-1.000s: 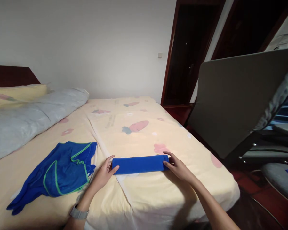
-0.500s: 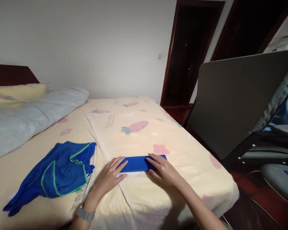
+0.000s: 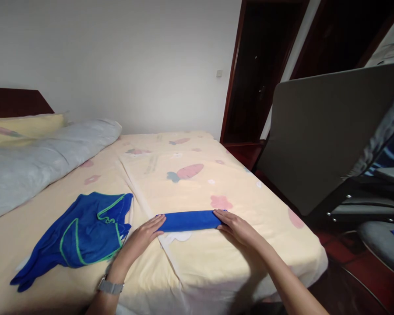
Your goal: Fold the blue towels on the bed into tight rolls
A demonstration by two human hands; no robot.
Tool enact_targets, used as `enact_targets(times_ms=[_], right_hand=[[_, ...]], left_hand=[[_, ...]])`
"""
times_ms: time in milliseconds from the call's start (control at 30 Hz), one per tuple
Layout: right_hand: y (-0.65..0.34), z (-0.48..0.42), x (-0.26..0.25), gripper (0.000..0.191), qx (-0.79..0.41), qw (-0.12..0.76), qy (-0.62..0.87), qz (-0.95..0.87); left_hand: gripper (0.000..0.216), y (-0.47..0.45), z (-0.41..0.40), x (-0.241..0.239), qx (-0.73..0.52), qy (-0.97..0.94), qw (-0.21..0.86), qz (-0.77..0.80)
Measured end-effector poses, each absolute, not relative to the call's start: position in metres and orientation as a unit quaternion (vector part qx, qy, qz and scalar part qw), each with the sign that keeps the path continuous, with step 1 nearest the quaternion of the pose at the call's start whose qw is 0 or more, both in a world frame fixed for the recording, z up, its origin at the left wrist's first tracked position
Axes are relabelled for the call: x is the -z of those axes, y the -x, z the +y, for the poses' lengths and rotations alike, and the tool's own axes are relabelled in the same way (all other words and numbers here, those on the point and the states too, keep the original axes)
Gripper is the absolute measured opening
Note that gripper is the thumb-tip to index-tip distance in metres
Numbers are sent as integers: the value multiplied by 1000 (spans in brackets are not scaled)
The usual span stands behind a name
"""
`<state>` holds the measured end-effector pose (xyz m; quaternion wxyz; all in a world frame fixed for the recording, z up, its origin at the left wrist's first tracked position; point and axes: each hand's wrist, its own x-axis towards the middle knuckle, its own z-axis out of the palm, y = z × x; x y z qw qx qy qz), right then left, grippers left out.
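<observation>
A blue cloth (image 3: 190, 221), folded into a long narrow strip, lies crosswise on the bed in front of me. My left hand (image 3: 146, 234) is at its left end, fingers close together over the cloth and thumb along the near edge. At the right end, my right hand (image 3: 238, 228) holds the strip in the same way, with the fingertips on top. The undersides of both ends are hidden by my hands. Left of my left forearm rests a crumpled blue garment (image 3: 98, 227) with bright green trim.
The bed (image 3: 249, 262) has a pale yellow sheet with carrot and flower prints. A long grey bolster-like roll (image 3: 52, 153) and a yellow pillow (image 3: 29, 124) lie at the left. A dark chair back (image 3: 321, 135) rises beyond the bed's right edge, near a dark door (image 3: 262, 78).
Both hands have slid outward along the strip to its two ends, and their spread fingers have drawn together. More of the cloth's middle shows between them. The garment lies as before.
</observation>
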<state>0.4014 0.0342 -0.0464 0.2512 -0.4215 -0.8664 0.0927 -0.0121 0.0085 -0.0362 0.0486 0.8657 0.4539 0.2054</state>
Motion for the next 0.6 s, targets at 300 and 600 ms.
enact_targets(times_ms=[300, 600], right_hand=[[-421, 32, 33, 51, -158, 225, 456, -847], [-414, 35, 24, 64, -143, 177, 456, -861]], left_hand=[[42, 17, 7, 39, -230, -866, 14, 443], [61, -13, 2, 18, -211, -889, -95, 395]])
